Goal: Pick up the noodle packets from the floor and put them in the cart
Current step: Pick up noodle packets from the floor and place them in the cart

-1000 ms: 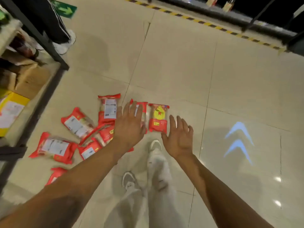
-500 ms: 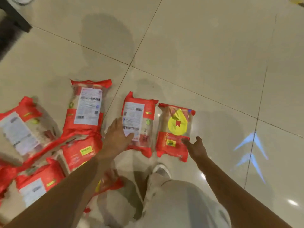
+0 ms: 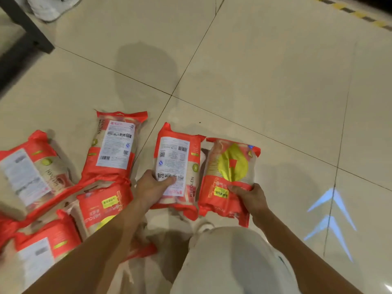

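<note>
Just left of the blue arrow mark point(image 3: 331, 221) glowing on the glossy beige floor tiles point(image 3: 275, 81), the right hand point(image 3: 251, 197) curls round the near edge of the plump, crinkly plastic yellow-leaf packet point(image 3: 230, 172). Touching it on the side away from the arrow, the white-labelled packet point(image 3: 178, 164) is clasped by the left hand point(image 3: 151, 188), thumb on top. Farther from the arrow, more pillow-shaped red packets point(image 3: 112, 149) lie overlapping on the floor.

In the left hand point(image 3: 151, 187), the label-side packet point(image 3: 180, 158) is red with a white panel of black print. In the right hand point(image 3: 251, 196), the yellow-emblem packet point(image 3: 231, 166) is red with a yellow emblem bearing a red mark. Left of the left hand, the other packets point(image 3: 112, 149) are red and white. The floor point(image 3: 254, 81) is beige with dark seams; pale-blue chevrons point(image 3: 331, 211) glow right of the right hand.
</note>
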Motion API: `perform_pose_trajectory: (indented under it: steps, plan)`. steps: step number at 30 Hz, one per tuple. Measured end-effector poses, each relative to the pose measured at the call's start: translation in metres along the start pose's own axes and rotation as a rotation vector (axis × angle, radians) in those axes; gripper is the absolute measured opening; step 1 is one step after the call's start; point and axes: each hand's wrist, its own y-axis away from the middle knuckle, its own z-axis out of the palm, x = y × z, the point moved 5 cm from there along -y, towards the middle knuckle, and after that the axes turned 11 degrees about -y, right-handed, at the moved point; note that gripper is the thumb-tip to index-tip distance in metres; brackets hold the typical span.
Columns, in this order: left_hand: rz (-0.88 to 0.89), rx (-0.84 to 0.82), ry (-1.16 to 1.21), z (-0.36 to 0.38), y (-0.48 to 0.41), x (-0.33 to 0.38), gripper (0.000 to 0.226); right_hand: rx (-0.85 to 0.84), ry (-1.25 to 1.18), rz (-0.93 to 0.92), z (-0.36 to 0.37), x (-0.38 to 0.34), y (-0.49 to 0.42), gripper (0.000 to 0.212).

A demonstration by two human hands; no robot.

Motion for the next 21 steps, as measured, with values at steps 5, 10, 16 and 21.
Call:
perform_pose_trajectory:
  steps: [5,10,16,21]
  plan:
    - [0.055,0.102,0.226,-0.118,0.143,0.061,0.051,-0.063,0.004,-0.119,-0.017,-0.11,0.143,0.068]
    - [0.103,0.213,0.349,-0.28,0.35,0.126,0.05,-0.12,0.009,-0.292,-0.032,-0.25,0.365,0.065]
    - [0.137,0.369,0.343,-0.437,0.609,0.148,0.059,-0.309,0.013,-0.432,-0.023,-0.349,0.612,0.055]
    - [0.117,0.622,0.394,-0.507,0.788,0.104,0.041,-0.563,0.046,-0.521,0.02,-0.352,0.745,0.044]
